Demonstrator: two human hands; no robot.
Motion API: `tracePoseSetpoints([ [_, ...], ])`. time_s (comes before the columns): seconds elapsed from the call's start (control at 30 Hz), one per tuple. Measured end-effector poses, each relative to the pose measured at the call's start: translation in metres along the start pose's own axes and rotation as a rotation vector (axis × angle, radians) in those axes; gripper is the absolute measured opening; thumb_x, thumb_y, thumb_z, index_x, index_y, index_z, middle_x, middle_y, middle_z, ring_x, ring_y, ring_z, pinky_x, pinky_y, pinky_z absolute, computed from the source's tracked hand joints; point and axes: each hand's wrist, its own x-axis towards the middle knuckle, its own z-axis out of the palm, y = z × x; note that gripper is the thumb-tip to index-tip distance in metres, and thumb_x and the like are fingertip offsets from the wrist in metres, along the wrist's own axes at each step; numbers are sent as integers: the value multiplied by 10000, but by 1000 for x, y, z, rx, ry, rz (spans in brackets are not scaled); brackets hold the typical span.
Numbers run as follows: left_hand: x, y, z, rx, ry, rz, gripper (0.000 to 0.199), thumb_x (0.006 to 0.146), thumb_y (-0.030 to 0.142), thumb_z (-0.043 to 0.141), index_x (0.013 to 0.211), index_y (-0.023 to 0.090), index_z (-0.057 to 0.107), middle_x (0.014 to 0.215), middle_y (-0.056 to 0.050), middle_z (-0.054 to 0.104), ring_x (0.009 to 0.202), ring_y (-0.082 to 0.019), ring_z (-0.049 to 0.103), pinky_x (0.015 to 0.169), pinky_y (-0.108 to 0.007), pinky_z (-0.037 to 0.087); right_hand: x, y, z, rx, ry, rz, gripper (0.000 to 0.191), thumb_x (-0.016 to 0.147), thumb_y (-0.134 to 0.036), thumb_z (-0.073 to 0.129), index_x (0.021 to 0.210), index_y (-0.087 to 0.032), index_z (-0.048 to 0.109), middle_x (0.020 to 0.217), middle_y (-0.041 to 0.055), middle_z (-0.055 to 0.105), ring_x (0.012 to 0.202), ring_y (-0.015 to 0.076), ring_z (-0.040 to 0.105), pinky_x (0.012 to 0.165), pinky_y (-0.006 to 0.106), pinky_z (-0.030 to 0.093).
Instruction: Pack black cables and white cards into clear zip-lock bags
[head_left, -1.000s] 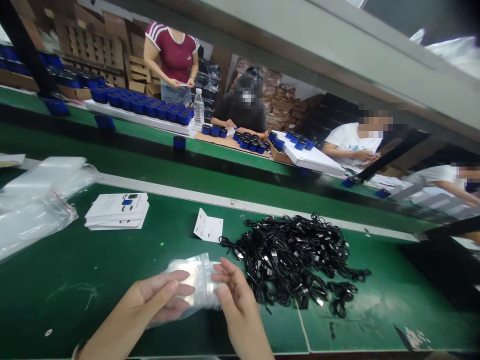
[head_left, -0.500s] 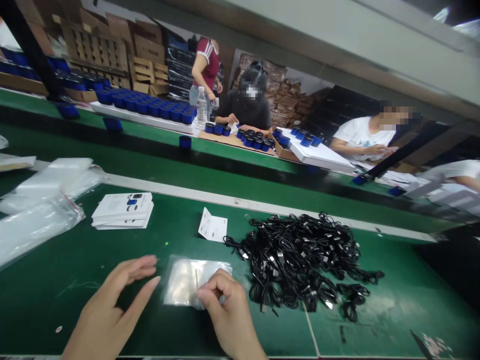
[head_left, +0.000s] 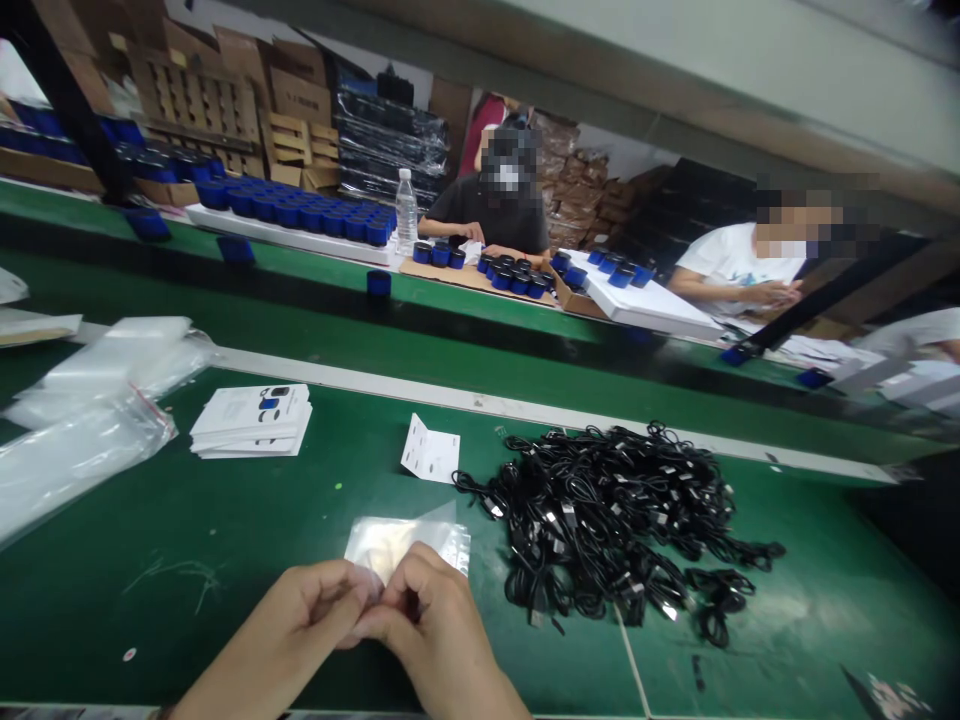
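My left hand (head_left: 311, 625) and my right hand (head_left: 427, 620) meet at the near middle of the green table, fingertips pinched together. Between them is the near edge of a clear plastic bag (head_left: 379, 578), partly hidden by the fingers. Just beyond lie more clear bags (head_left: 450, 540), flat on the table. A folded white leaflet (head_left: 433, 455) stands half open behind them. Right of my hands spreads a big heap of black cables (head_left: 600, 510). A stack of printed white leaflets (head_left: 251, 420) sits to the left.
Large plastic bags (head_left: 90, 430) lie at the far left. Beyond a pale rail (head_left: 525, 409) runs a green conveyor with a blue jar (head_left: 379, 283). Across it, people sit near rows of blue jars (head_left: 300, 211) and a water bottle (head_left: 406, 212).
My left hand has moved right, from open in the air to pinching beside my right hand. The standing person in red has shifted right, behind the seated person.
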Motion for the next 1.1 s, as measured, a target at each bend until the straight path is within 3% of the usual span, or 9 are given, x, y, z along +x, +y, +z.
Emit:
tracePoseSetpoints([
  [0.1, 5, -3, 1, -264, -101, -142, 355, 786, 518, 597, 781, 168, 654, 687, 19, 617, 695, -138, 606, 686, -235, 488, -2, -3, -5, 7, -56, -73, 257, 742, -20, 672, 667, -193, 497, 751, -55, 490, 714, 97, 496, 622, 173, 352],
  [0.2, 7, -2, 3, -321, -120, -219, 309, 739, 472, 678, 781, 168, 643, 748, 3, 658, 768, -160, 644, 746, -273, 506, -5, -2, -9, 14, -81, -70, 211, 811, -73, 605, 710, -202, 472, 791, -41, 500, 761, 112, 512, 684, 194, 379],
  [0.33, 9, 0, 8, -252, -154, -152, 338, 756, 492, 657, 772, 156, 630, 718, 7, 643, 726, -140, 637, 705, -249, 505, -10, 1, -12, -37, -61, -59, 181, 891, -174, 497, 728, -208, 428, 785, -21, 494, 757, 133, 510, 699, 229, 395],
  [0.53, 6, 0, 20, -100, -156, 5, 419, 839, 573, 475, 719, 178, 545, 598, 38, 541, 513, -100, 535, 492, -200, 444, -12, -1, -15, -230, -24, -108, 226, 925, -269, 401, 707, -210, 401, 751, 0, 498, 701, 145, 521, 640, 242, 383],
  [0.7, 0, -5, 25, 116, 23, 148, 335, 860, 422, 468, 598, 217, 423, 543, 52, 453, 501, -108, 480, 492, -194, 394, -10, 0, -8, -432, 25, -240, 282, 925, -210, 318, 658, -207, 408, 609, -14, 499, 540, 127, 475, 544, 252, 311],
  [0.87, -1, -12, 22, 679, 440, 469, 322, 833, 264, 425, 538, 220, 304, 484, 66, 372, 428, -84, 394, 459, -183, 320, -4, 3, 4, -684, 311, -477, 289, 866, -130, 343, 608, -201, 452, 554, 9, 529, 499, 143, 461, 529, 295, 251],
  [0.97, 1, -14, 14, 860, 587, 520, 302, 811, 251, 429, 521, 213, 352, 465, 76, 352, 403, -73, 374, 460, -180, 308, 0, 3, 6, -775, 343, -423, 298, 845, -104, 376, 580, -193, 478, 527, 10, 537, 479, 143, 485, 540, 301, 263],
  [1.1, 2, -19, -4, 895, 659, 415, 314, 788, 292, 428, 498, 214, 338, 453, 78, 321, 403, -80, 354, 458, -187, 300, 12, -6, -4, -721, 188, -248, 235, 803, -100, 484, 588, -189, 520, 545, -1, 577, 477, 145, 537, 551, 281, 346],
])
